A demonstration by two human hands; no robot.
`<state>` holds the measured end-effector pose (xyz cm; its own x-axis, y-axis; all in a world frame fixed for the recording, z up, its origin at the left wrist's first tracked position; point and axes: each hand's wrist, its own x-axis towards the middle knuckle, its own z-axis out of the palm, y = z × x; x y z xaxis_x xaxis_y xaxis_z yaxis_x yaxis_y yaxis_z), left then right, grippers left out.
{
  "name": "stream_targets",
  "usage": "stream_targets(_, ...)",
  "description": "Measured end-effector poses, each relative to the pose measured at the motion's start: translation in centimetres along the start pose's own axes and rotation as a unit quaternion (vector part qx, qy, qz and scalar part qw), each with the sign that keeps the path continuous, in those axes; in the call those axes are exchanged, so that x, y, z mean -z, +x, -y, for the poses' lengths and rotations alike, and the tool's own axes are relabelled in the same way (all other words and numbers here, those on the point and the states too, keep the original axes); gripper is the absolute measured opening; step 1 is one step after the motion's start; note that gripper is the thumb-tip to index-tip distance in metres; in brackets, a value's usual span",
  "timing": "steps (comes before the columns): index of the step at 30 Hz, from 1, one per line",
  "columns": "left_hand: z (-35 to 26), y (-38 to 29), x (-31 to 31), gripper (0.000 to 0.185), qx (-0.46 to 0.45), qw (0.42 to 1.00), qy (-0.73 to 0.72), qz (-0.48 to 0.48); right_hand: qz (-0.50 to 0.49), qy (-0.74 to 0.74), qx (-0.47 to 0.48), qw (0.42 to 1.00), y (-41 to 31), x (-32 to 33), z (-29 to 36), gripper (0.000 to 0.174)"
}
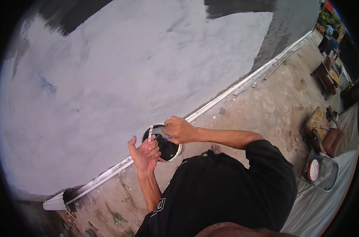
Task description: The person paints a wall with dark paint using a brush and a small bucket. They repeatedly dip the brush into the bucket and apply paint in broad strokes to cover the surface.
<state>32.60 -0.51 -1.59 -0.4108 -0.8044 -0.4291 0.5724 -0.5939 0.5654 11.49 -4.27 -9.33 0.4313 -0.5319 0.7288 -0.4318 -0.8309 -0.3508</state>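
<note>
A bucket [178, 152] with a dark interior hangs or stands before me, close to the wall; its base is hidden. The fingers of my left hand [147, 152] curl around its pale strap-like handle [150, 134], palm turned up and thumb apart. Over the bucket's far rim, my right hand [180, 129] grips a small tool with a blue handle [167, 136]. Its working end is mostly hidden, so I cannot tell whether it is a brush or a scraper. Beyond both hands rises a pale grey wall [123, 74] with dark painted patches [238, 8] near the top.
White pipes [221, 102] run along the wall's foot, above a stained concrete floor [274, 97]. On the right are a metal-framed chair [334, 177] with a round red-rimmed container [312, 170], a worn cushion [317, 121] and plastic sheeting [312, 211]. A person [327, 37] is far off.
</note>
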Motion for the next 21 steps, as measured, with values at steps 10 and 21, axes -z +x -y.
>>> stream_targets(10,-0.2,0.8,0.3,0.084,-0.049,0.997,0.030,0.052,0.008,0.078,-0.223,0.972,0.0,0.3,1.0,0.019)
stream_targets(21,0.1,0.7,0.9,0.081,-0.050,0.998,0.017,0.019,0.203,0.224,-0.347,0.888,1.2,0.3,1.5,0.021)
